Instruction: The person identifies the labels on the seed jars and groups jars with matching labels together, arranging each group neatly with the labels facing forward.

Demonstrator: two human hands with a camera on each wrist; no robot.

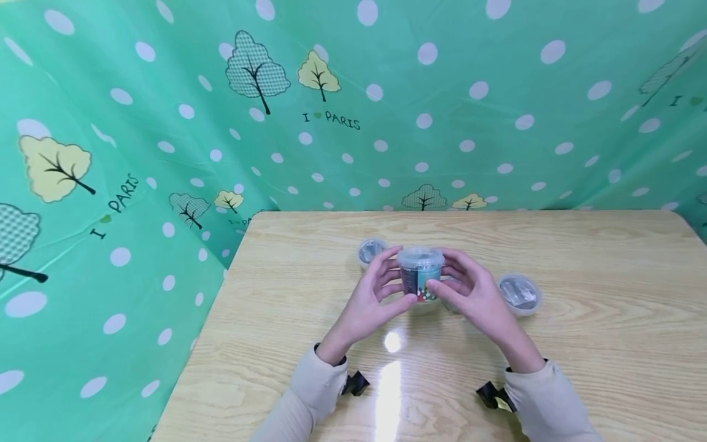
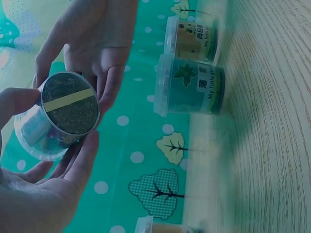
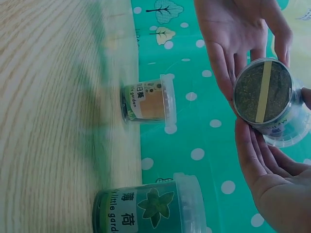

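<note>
Both hands hold one small clear plastic tub (image 1: 421, 264) with a lid and a printed wrap, raised over the table. My left hand (image 1: 375, 301) grips its left side, thumb at the lower front. On the opposite side my right hand (image 1: 475, 291) has its thumb across the printed front and its fingers behind. From the left wrist view the tub's base (image 2: 70, 104) faces the camera, showing dark, soil-like contents and a pale yellow strip. The same base (image 3: 262, 92) shows in the right wrist view, tilted between the two hands.
Similar lidded tubs stand on the wooden table (image 1: 265, 319): one (image 1: 371, 252) behind my left hand, another (image 1: 520, 294) right of my right hand. A green mint-labelled tub (image 2: 189, 87) stands beside an orange-brown one (image 2: 194, 39). A green patterned cloth (image 1: 386, 141) hangs behind.
</note>
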